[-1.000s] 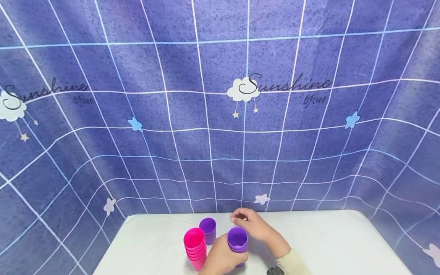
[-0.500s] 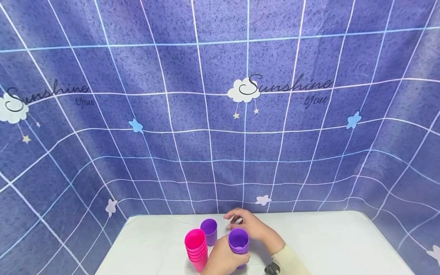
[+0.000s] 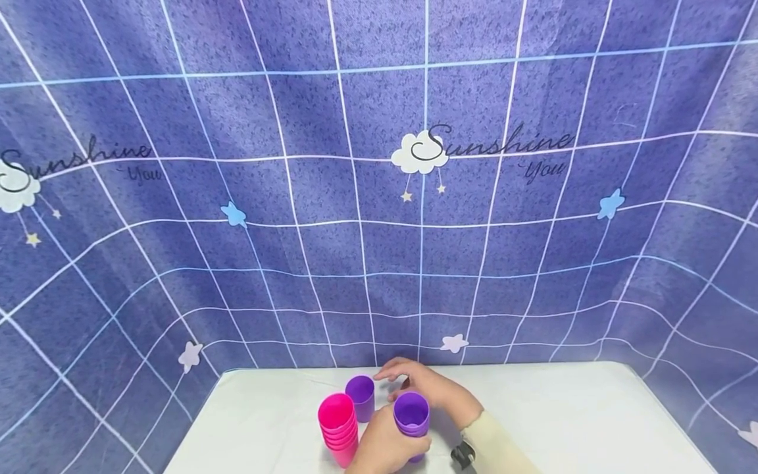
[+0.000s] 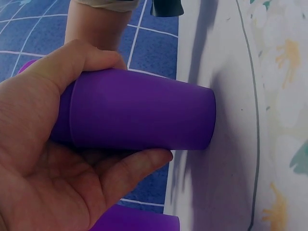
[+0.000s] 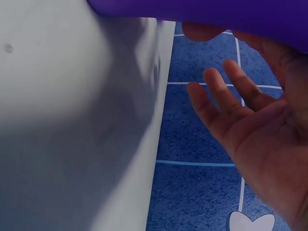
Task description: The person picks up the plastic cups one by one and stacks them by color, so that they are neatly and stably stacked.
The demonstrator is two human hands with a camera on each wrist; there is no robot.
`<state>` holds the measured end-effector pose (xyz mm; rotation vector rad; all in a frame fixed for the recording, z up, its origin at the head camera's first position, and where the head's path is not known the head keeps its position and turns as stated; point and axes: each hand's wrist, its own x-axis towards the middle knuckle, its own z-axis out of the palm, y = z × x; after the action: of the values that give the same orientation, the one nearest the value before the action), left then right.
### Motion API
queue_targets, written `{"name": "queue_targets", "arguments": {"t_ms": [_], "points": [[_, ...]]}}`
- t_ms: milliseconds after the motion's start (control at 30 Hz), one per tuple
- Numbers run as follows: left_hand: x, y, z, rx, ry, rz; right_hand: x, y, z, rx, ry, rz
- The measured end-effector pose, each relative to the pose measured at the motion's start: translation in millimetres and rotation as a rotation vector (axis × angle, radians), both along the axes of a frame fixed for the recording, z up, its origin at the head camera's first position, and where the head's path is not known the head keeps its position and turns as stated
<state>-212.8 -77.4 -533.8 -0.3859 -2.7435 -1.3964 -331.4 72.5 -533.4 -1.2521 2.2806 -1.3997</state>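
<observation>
My left hand (image 3: 381, 444) grips a small stack of nested purple cups (image 3: 411, 411), mouth up. Thumb and fingers wrap round its side in the left wrist view, where the smooth outer cup (image 4: 144, 110) points its base at the table. Behind that stack reaches my right hand (image 3: 423, 385), fingers spread and loosely bent, holding nothing. Its fingertips come close to the rim of a single purple cup (image 3: 361, 400), which stands upright at the back. In the right wrist view the bare palm (image 5: 274, 144) faces the table side, below a purple cup surface.
Just left of my left hand stands a tall stack of pink cups (image 3: 339, 431), mouth up. All of this is on a white-covered table (image 3: 562, 415). A blue gridded curtain (image 3: 503, 250) rises right behind the table's back edge.
My right hand has moved left behind the purple stack, toward the single purple cup, and its fingers have opened out. The left hand and its stack stay nearly still.
</observation>
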Motion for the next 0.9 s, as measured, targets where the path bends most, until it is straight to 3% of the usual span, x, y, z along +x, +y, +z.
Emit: {"name": "queue_targets", "arguments": {"t_ms": [200,433,733,900], "points": [[-0.6,-0.1,-0.3,0.001,0.003,-0.001,-2.9,-3,7.3,0.077,0.012,0.058],[-0.5,0.9,-1.2,0.002,-0.009,-0.004,-7.2,-9,8.1,0.145,0.092,0.101],[-2.5,2.4,-6.9,-0.007,0.027,0.003,-10.6,-19,9.9,0.187,0.216,0.121],[-3.8,1.8,-4.0,-0.007,0.035,-0.002,-13.4,-24,11.3,0.162,0.145,0.108]]}}
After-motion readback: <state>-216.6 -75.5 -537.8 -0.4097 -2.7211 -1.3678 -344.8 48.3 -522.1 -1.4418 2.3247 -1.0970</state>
